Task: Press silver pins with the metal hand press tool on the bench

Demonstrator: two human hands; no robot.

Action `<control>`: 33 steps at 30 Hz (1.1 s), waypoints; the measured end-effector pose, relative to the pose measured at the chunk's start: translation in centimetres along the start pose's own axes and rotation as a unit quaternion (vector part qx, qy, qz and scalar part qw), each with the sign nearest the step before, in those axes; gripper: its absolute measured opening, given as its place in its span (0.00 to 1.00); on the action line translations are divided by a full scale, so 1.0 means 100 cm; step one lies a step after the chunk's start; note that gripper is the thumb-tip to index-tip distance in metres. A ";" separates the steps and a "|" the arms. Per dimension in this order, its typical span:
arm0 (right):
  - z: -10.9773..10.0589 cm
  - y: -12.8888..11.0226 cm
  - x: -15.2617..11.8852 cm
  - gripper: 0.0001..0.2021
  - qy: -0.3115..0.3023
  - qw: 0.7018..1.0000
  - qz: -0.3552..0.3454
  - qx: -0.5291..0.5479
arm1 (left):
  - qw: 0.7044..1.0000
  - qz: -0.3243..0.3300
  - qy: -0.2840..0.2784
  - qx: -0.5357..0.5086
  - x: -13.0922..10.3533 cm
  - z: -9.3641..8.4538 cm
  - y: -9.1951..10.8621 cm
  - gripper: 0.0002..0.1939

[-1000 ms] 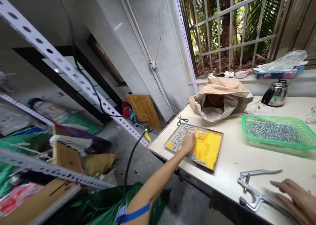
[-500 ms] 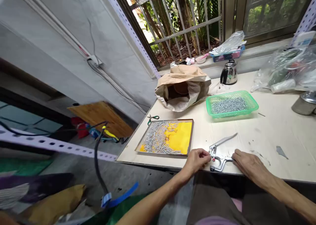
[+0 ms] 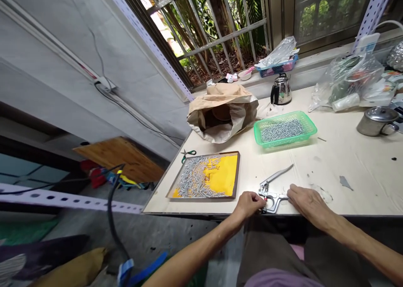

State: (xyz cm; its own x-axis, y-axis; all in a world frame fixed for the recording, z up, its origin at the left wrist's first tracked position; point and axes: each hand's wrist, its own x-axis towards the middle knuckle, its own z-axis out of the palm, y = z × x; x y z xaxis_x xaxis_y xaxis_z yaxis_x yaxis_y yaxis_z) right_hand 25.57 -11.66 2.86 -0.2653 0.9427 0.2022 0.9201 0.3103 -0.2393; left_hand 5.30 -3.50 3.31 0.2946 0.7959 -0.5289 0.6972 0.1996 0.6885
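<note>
Near the table's front edge lies a silver hand press pliers (image 3: 274, 198) with a C-shaped jaw, a spring and a red part. Its long lever handle is spread away from the frame. My right hand (image 3: 310, 202) grips the end of the fixed handle. At the jaw, my left hand (image 3: 248, 205) has thumb and forefinger pinched together beside the red part; whatever is between them is too small to make out. To the left sits a shallow tray (image 3: 236, 176) with a yellow bottom, holding many small silver metal pins (image 3: 197, 178).
Farther back stands a green basket (image 3: 260, 140) of similar pins. Around it are an open paper bag (image 3: 242, 110), a kettle (image 3: 282, 90), a lidded metal pot (image 3: 374, 122) and plastic bags (image 3: 352, 83). Green-handled scissors (image 3: 188, 153) lie behind the tray. A grey scrap (image 3: 345, 182) lies at right.
The view has shifted slightly, so the table things sit farther left. My left fingers have come closer in at the tool's jaw and cover its lower end more. My right hand keeps its grip.
</note>
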 end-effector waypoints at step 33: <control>-0.013 0.040 0.038 0.40 -0.092 0.995 -0.013 -0.019 | 0.996 -0.049 -0.065 0.034 0.002 -0.006 0.009 0.10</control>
State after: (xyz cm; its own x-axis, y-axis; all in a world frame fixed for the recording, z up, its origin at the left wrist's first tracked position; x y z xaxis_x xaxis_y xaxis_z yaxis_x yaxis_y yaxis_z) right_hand 28.63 -7.00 3.86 -0.3341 0.9421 0.0285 0.9215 0.3328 -0.2003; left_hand 5.59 -2.84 4.14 0.3013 0.6934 -0.6546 0.7687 0.2295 0.5970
